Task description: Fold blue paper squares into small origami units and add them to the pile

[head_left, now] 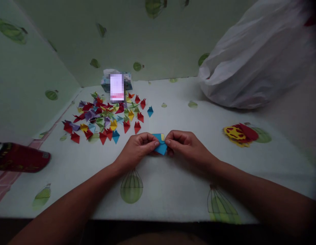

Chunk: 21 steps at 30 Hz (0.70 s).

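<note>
A small piece of blue origami paper (161, 149) is held between my two hands over the middle of the table, partly folded, with a pale yellow patch showing at its upper edge. My left hand (141, 144) pinches its left side between thumb and fingers. From the other side, my right hand (182, 141) grips the right edge, fingertips pressed together. Beyond my left hand lies a spread of small folded paper pieces (103, 117) in red, yellow, purple, green and blue. One blue folded piece (150, 111) sits apart at the right of them.
A phone with a lit, blurred screen (117, 87) leans on a tissue box (128, 81) at the back. On the left lies a dark red can (22, 157). A large white plastic bag (244, 68) stands back right, with red and yellow paper cut-outs (239, 133) in front.
</note>
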{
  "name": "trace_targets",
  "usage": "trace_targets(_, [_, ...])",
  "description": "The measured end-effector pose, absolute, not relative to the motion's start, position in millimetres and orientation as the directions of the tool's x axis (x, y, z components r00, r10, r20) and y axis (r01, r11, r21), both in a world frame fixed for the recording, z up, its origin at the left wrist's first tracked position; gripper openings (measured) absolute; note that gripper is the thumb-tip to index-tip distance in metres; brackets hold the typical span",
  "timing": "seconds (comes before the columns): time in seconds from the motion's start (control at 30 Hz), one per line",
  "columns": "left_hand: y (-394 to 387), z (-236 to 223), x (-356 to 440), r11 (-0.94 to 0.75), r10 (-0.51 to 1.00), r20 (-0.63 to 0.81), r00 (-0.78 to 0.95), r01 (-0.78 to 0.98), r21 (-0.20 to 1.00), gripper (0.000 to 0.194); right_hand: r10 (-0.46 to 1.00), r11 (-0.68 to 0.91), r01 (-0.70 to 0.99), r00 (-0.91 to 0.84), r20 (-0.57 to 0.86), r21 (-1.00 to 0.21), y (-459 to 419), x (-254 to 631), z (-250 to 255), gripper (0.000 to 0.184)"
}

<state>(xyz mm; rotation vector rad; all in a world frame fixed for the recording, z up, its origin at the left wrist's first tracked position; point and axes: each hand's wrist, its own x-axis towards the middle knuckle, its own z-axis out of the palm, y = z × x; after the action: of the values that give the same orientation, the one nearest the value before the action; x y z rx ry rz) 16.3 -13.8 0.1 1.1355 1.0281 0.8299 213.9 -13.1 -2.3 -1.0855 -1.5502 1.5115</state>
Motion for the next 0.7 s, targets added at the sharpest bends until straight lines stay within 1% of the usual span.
trace_targets(0.1, [-11.9, -0.5, 15.1, 0.299, 0.909, -0.265, 0.321, -0.059, 0.953, 0.027, 0.913, -0.041, 0.061, -0.404, -0.063, -0.997, -12.5, 214.2, -2.5, 0.023])
trace_targets(0.23, [-11.9, -4.1, 14.2, 0.331, 0.901, -0.282, 0.329, -0.102, 0.938, 0.030, 0.919, -0.026, 0.047, -0.393, -0.043, -0.999, -11.9, 213.0, -2.3, 0.024])
trace_targets(0.33, [-12.6, -5.4, 13.7, 0.321, 0.903, -0.267, 0.336, -0.116, 0.940, 0.031, 0.923, -0.018, 0.066, -0.382, -0.042, -0.998, -11.7, 212.7, -2.2, 0.025])
trace_targets(0.43, [-13.6, -4.6, 13.9, 0.295, 0.911, -0.244, 0.332, -0.113, 0.949, 0.027, 0.924, -0.012, 0.090, -0.379, -0.046, -0.996, -12.3, 213.0, -2.5, 0.025])
trace_targets(0.7, [-14.7, 0.9, 14.3, 0.240, 0.923, -0.219, 0.316, -0.027, 0.971, 0.022, 0.918, 0.004, 0.114, -0.395, -0.041, -0.994, -15.5, 213.0, -1.8, 0.025])
